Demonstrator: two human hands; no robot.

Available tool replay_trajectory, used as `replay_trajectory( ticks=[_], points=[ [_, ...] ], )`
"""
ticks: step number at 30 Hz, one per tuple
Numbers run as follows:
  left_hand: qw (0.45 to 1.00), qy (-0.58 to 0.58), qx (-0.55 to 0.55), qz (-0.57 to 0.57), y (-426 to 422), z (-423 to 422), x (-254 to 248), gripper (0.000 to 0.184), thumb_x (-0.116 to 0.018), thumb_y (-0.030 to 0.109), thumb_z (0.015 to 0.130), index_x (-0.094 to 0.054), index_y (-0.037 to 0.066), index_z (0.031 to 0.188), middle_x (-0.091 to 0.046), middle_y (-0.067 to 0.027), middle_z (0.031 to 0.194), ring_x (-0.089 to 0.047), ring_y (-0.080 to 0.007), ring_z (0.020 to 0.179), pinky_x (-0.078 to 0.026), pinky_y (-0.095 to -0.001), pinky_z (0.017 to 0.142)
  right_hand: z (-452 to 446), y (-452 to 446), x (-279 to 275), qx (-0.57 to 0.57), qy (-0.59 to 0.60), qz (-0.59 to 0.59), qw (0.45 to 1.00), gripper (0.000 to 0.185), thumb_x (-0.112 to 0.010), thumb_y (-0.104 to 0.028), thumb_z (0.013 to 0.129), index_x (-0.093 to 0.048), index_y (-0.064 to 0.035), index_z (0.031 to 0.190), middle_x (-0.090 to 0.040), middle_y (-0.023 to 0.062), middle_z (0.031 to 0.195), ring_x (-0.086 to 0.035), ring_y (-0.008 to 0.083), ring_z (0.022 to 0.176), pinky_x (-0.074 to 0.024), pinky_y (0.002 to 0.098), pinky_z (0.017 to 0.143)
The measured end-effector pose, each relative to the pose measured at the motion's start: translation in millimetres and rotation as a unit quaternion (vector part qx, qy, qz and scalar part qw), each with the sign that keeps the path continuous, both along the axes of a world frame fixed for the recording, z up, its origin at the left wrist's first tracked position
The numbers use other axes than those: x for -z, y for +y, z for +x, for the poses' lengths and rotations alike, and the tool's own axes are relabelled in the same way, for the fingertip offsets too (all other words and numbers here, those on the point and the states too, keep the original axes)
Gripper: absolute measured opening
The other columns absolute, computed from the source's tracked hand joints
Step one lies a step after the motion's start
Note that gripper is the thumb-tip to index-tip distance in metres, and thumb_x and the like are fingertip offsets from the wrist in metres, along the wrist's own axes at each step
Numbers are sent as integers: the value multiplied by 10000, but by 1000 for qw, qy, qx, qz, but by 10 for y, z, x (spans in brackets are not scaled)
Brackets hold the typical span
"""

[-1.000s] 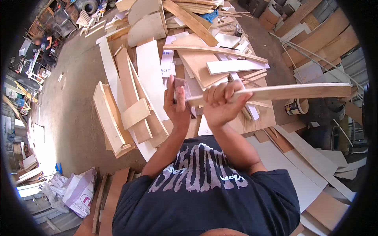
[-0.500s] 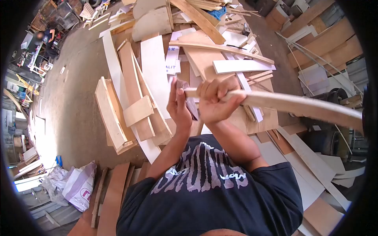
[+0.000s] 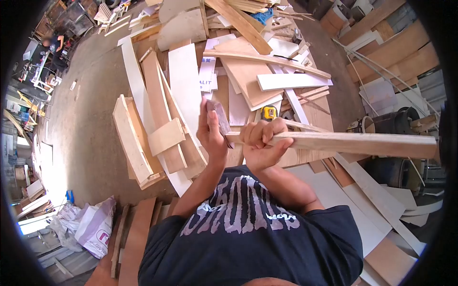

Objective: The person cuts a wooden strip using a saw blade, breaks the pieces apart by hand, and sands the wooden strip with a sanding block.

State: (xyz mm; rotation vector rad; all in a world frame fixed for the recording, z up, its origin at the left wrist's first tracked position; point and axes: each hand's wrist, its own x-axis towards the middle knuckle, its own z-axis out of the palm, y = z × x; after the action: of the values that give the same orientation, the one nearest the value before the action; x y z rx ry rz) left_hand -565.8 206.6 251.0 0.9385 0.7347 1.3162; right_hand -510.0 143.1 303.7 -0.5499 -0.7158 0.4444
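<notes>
You are bending both arms (image 3: 289,186) in front of your chest (image 3: 243,209), hands close together. Your left hand (image 3: 213,138) is pointing its fingers (image 3: 203,117) upward, thumb alongside; your right hand (image 3: 262,143) is clenching, its thumb reaching rightward.

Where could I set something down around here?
The widest bare patch is the floor, between the wooden trough on the left and the far-left clutter. The table has a small one between a narrow white strip and its right edge; its middle is crowded with boards.
</notes>
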Motion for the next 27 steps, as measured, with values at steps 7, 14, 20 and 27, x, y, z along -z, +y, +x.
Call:
replay_trajectory(
  ticks=[7, 14, 20, 27],
  points=[
    [996, -80, 26, -18, -39, 55, 49, 473, -547, 205, 1013, -470, -27, 1418, -598, -73, 1239, -557, -105, 1028, -457, -248, 891, 107, 117, -93, -17, 31, 33, 999, 560, -415, -685, 941, -359, -146, 804, -265, -19, 517, -228, 109, 439, -232, 297, 454],
    [999, 22, 14, 38, -146, 29, 198, 495, -520, 233, 1030, -439, -55, 1425, -594, -81, 1241, -547, -121, 1065, -442, -275, 940, 175, 247, -176, -1, 30, 43, 999, 582, -399, -704, 932, -369, -136, 809, -283, -23, 535, -245, 115, 437, -239, 294, 446],
    [997, -71, -8, -30, 18, 8, -8, 466, -539, 211, 1019, -476, -31, 1411, -618, -50, 1155, -547, -81, 923, -459, -223, 813, 40, 106, 31, -32, 14, 50, 998, 572, -381, -695, 944, -367, -142, 804, -291, -21, 532, -251, 112, 433, -242, 289, 442],
    [1000, 6, 16, -9, -218, 34, 150, 476, -543, 205, 1011, -471, -37, 1413, -607, -69, 1193, -547, -105, 1012, -441, -247, 895, 206, 182, -114, -18, 40, 32, 999, 564, -365, -688, 955, -365, -146, 798, -289, -20, 525, -236, 120, 423, -250, 300, 440]
  ],
)
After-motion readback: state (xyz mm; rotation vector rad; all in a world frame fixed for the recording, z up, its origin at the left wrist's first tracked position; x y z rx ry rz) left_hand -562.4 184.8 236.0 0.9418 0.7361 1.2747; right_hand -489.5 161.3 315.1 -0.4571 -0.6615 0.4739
